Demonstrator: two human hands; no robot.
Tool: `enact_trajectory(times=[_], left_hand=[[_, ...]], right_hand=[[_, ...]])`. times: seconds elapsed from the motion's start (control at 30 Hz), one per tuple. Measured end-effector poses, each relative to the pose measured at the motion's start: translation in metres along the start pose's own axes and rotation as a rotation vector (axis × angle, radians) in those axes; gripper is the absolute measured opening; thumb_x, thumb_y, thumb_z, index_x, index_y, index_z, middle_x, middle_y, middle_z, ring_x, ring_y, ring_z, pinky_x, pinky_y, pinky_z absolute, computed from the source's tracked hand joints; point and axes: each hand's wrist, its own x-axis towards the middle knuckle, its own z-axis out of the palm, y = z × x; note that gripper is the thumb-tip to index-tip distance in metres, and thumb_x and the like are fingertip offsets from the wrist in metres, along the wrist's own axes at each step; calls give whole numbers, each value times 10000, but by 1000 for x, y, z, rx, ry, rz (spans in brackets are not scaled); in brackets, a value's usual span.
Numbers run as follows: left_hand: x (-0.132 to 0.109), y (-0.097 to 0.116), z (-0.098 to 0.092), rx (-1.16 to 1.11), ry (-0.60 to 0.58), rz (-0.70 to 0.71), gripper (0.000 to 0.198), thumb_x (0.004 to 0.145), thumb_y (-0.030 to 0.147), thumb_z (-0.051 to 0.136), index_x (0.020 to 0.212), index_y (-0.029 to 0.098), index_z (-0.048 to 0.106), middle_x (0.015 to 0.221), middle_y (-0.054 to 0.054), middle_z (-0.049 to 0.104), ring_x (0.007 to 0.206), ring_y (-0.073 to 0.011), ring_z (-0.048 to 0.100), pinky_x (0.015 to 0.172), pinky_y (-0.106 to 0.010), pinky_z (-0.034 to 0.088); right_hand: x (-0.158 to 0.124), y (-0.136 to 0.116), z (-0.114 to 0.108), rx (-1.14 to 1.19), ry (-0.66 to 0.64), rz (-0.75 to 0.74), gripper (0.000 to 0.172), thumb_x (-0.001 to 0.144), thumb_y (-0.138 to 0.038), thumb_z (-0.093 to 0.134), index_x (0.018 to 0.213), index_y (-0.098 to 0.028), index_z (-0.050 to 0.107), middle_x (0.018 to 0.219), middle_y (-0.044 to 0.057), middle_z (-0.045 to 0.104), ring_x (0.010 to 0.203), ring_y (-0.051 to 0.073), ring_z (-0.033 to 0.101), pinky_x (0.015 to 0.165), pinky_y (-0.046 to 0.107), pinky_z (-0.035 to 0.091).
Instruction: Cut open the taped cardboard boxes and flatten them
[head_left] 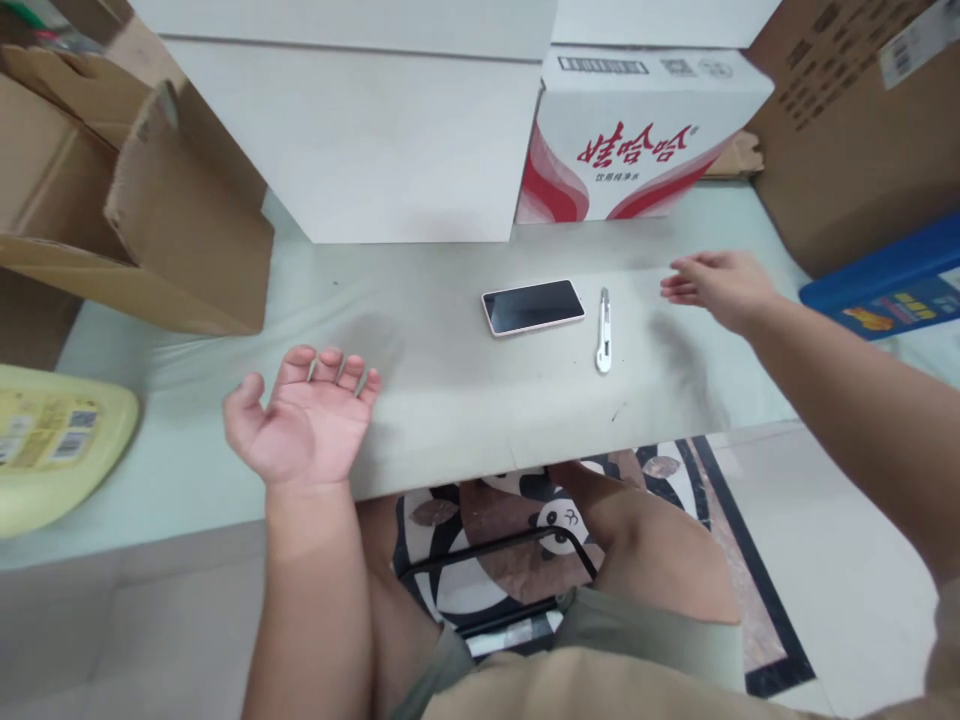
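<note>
My left hand (311, 420) is held palm up above the table's near left part, fingers slightly curled and apart, with nothing in it. On the right, my right hand (716, 285) hovers over the table with its fingers stretched out to the left; it holds nothing. Between the hands a smartphone (533, 306) with a dark screen and pale pink edge lies face up. Just right of it lies a white utility knife (604, 332), its handle end toward me. The knife is the thing closest to my right hand.
An open cardboard box (202, 230) stands at the left, behind a yellow bottle (60, 445). Large white boxes (405, 140) and a red-and-white carton (615, 150) line the table's (450, 420) back. A brown carton (855, 140) and a blue package (892, 280) bound the right side.
</note>
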Motion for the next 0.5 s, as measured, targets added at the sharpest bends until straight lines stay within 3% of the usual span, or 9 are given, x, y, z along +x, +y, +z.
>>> enact_trajectory(times=[0.13,0.27,0.33,0.4,0.5], left_hand=[[-8,17,-13,-91,108,59,326,856,505,497,734,246,655,713,-31,654,664,-166,629,656,-308,595],[-11,35,-34,-131,160,139,295,828,484,506,731,226,612,677,-13,561,605,-145,563,615,-286,534],[-9,42,-46,-116,135,175,265,803,486,559,750,228,595,695,-8,544,615,-147,554,634,-287,523],[-8,49,-54,-101,114,203,276,784,506,600,765,232,579,702,-6,530,622,-154,548,647,-294,512],[-5,58,-61,-94,92,229,290,785,517,614,780,229,577,711,-10,525,632,-161,543,661,-303,494]], right_hand=[[-48,-31,51,-113,-216,-132,118,926,-90,650,819,-133,672,697,62,722,563,128,670,625,297,572],[-104,-80,142,-307,-479,-503,118,878,-78,650,848,-170,717,727,14,720,616,150,678,787,370,598],[-137,-106,195,-342,-591,-691,105,882,-127,657,914,-188,737,871,16,751,712,153,703,916,389,590],[-174,-131,246,-356,-685,-945,191,887,-128,610,1021,-183,734,1137,47,737,831,146,715,979,375,579],[-227,-168,309,-318,-759,-1212,296,867,-110,526,1100,-171,698,1472,57,566,1130,152,695,1038,321,546]])
